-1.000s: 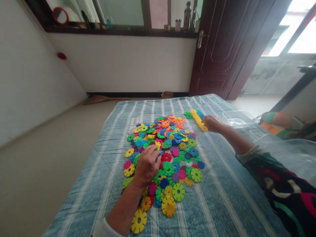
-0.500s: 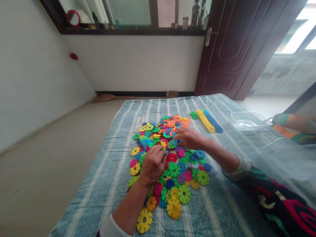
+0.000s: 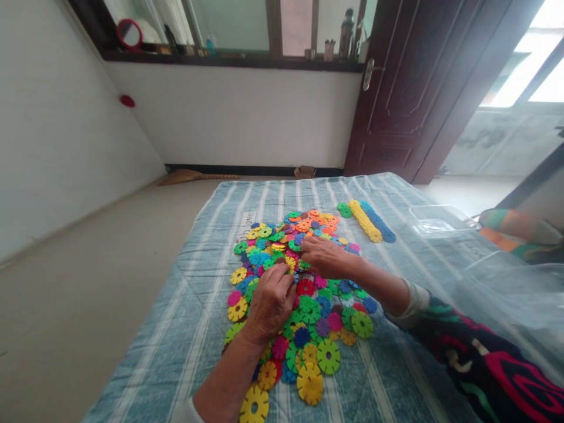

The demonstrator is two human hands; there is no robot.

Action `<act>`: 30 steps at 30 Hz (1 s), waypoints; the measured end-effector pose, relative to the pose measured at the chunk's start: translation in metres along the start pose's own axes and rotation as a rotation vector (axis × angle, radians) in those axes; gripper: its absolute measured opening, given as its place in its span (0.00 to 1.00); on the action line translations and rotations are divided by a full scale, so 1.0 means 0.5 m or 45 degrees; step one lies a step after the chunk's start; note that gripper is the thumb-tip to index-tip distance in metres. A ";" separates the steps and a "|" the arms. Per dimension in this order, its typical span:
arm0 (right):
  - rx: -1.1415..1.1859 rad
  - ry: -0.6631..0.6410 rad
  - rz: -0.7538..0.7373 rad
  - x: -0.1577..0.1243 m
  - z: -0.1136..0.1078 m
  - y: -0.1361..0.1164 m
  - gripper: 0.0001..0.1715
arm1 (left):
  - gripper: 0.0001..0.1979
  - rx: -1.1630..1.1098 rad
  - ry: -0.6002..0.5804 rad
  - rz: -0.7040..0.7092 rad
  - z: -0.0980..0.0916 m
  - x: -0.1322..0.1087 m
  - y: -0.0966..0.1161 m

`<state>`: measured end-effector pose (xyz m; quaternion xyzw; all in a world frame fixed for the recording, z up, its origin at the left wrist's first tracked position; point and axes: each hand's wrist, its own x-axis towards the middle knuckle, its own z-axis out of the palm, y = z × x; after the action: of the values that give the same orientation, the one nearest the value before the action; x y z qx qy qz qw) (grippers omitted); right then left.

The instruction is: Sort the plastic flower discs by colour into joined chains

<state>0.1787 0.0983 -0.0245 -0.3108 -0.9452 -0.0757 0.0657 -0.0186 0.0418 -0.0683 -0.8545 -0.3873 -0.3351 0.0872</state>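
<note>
A spread pile of notched plastic flower discs [image 3: 309, 308] in many colours lies on the striped cloth [image 3: 185, 329]. My left hand [image 3: 271, 298] rests over the pile's middle, fingers curled and thumb drawn in; whatever they hold is hidden. Just right of it and farther back, my right hand [image 3: 325, 257] reaches in with fingers bunched and pointing down at the discs. Its fingertips touch the pile, and I cannot see if a disc is between them. Large yellow discs [image 3: 254, 404] lie at the near end, orange ones [image 3: 314, 221] at the far end.
Beyond my right hand lie a yellow row of discs [image 3: 365, 221], a blue row [image 3: 378, 222] and a few green discs [image 3: 345, 210]. Clear plastic containers [image 3: 443, 222] stand at the right, the nearer one [image 3: 515, 288] partly blurred. A dark red door [image 3: 396, 88] is behind.
My right hand has moved left and down onto the pile, and its fingers have drawn together. My left hand stays nearly in place. The view has tilted slightly.
</note>
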 end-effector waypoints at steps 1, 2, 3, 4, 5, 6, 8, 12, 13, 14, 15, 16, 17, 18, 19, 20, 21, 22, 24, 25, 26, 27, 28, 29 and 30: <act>0.018 0.005 0.002 0.001 0.000 0.001 0.09 | 0.08 -0.004 0.002 0.002 0.000 0.000 -0.001; 0.037 0.013 0.006 0.001 0.000 0.002 0.10 | 0.08 -0.010 0.001 0.002 -0.001 0.000 -0.002; 0.061 0.026 0.008 0.001 -0.001 0.003 0.10 | 0.08 -0.014 0.000 0.001 0.000 0.000 -0.002; 0.089 0.045 0.010 0.000 -0.001 0.005 0.10 | 0.08 -0.019 0.000 0.000 0.000 -0.001 -0.003; 0.120 0.068 0.011 -0.001 -0.002 0.006 0.10 | 0.07 -0.025 -0.002 0.000 0.001 -0.001 -0.003; 0.152 0.096 0.015 -0.003 -0.004 0.008 0.10 | 0.07 -0.029 -0.005 -0.001 0.001 -0.002 -0.004; 0.224 0.164 0.036 -0.007 -0.008 0.012 0.11 | 0.07 -0.040 -0.006 -0.010 0.003 -0.002 -0.004; 0.433 0.285 0.090 -0.017 -0.013 0.037 0.10 | 0.07 -0.062 0.014 -0.012 0.002 -0.001 -0.005; 0.495 0.309 0.101 -0.020 -0.013 0.052 0.09 | 0.07 -0.059 0.016 -0.010 0.001 0.000 -0.005; 0.548 0.333 0.116 -0.024 -0.013 0.072 0.08 | 0.07 -0.053 0.018 -0.008 0.000 0.001 -0.005; 0.586 0.353 0.143 -0.028 -0.012 0.096 0.07 | 0.07 -0.044 0.020 -0.007 0.000 0.002 -0.005; 0.605 0.369 0.187 -0.032 -0.011 0.124 0.07 | 0.07 -0.035 0.020 -0.006 -0.001 0.002 -0.005; 0.602 0.374 0.252 -0.037 -0.010 0.156 0.07 | 0.07 -0.026 0.022 -0.001 -0.001 0.002 -0.005; 0.581 0.362 0.339 -0.043 -0.009 0.190 0.07 | 0.07 -0.017 0.023 0.004 -0.001 0.002 -0.005; 0.537 0.342 0.451 -0.049 -0.008 0.224 0.07 | 0.07 -0.007 0.025 0.010 0.000 0.002 -0.005; 0.473 0.308 0.572 -0.055 -0.006 0.257 0.08 | 0.07 0.002 0.027 0.014 0.002 0.001 -0.005; 0.400 0.268 0.688 -0.061 -0.004 0.288 0.08 | 0.07 0.008 0.031 0.016 0.004 0.000 -0.006; 0.327 0.233 0.774 -0.066 -0.002 0.316 0.09 | 0.07 0.010 0.040 0.015 0.007 -0.002 -0.006; 0.204 0.137 0.870 -0.075 0.004 0.360 0.11 | 0.08 0.009 0.061 0.005 0.012 -0.004 -0.009; 0.161 0.092 0.887 -0.077 0.007 0.376 0.12 | 0.08 0.010 0.068 0.004 0.014 -0.005 -0.010; 0.131 0.053 0.894 -0.078 0.011 0.388 0.12 | 0.07 0.012 0.068 0.005 0.014 -0.005 -0.011; 0.112 0.024 0.898 -0.078 0.016 0.397 0.12 | 0.07 0.015 0.065 0.010 0.014 -0.005 -0.012; 0.101 0.008 0.898 -0.077 0.020 0.403 0.12 | 0.07 0.018 0.056 0.014 0.013 -0.005 -0.012; 0.095 0.002 0.898 -0.075 0.024 0.408 0.12 | 0.07 0.020 0.046 0.018 0.011 -0.004 -0.012; 0.091 -0.002 0.900 -0.073 0.027 0.411 0.12 | 0.07 0.021 0.039 0.017 0.010 -0.004 -0.012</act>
<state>0.3294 0.2431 -0.0229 -0.6162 -0.7813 -0.0148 0.0978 -0.0213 0.0467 -0.0739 -0.8511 -0.3828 -0.3444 0.1024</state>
